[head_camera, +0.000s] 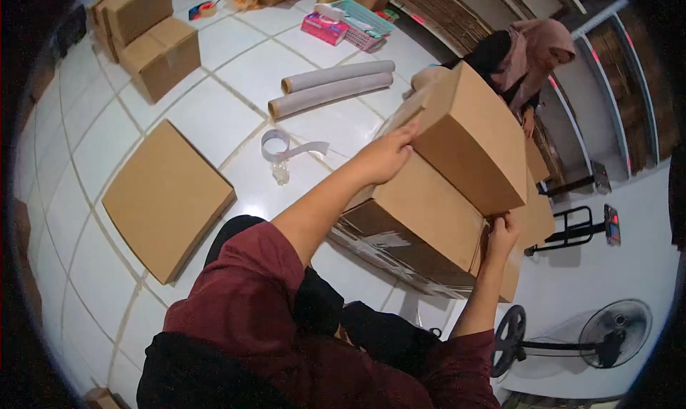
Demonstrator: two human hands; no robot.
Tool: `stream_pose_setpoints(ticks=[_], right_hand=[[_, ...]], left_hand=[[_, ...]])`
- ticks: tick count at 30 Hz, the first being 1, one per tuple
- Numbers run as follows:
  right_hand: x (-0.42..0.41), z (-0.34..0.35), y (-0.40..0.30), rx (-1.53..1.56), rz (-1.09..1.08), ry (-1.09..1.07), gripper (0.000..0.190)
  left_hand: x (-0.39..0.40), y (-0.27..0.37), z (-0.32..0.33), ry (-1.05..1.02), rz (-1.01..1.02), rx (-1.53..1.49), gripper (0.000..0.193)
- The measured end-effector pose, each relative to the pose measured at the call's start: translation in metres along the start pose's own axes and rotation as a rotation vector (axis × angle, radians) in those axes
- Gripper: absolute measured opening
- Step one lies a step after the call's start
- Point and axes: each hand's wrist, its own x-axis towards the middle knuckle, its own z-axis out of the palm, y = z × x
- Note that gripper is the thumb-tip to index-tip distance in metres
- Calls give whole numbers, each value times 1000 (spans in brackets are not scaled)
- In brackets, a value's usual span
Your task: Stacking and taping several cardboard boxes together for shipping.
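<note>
In front of me stands a large cardboard box (429,205) with strips of clear tape along its near side. A smaller cardboard box (471,136) rests tilted on top of it. My left hand (394,152) lies against the left end of the smaller box, its fingertips on the cardboard. At the near right corner of that box, my right hand (501,232) has its fingers curled at a cardboard edge. A flat, closed cardboard box (169,200) lies on the tiles to my left. Between it and the large box is a roll of tape (275,145) with a loose end.
Two long rolls (332,90) lie ahead on the floor. Cardboard boxes (161,55) are stacked at the far left. A tissue pack (324,28) and a basket (364,18) stand further off. A person (528,60) sits behind the boxes; a fan (615,334) and platform scales (579,229) are right.
</note>
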Motion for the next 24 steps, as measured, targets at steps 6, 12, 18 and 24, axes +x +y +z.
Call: stream_pose_setpoints(ticks=[6,12,18,24], right_hand=[[-5,-4,-24,84,51,-86,22],[10,-18,5,50,-55,-85,23],[13,-27,9,-121,-24,-97,27],[11,-19,9,66,-137,21,21]], left_hand=[[-1,6,8,-36,-103,80,45],[1,8,7,-35,-104,88,46],[-3,5,6,35,-30,124,44],[-5,15,1,60,-81,104,40]])
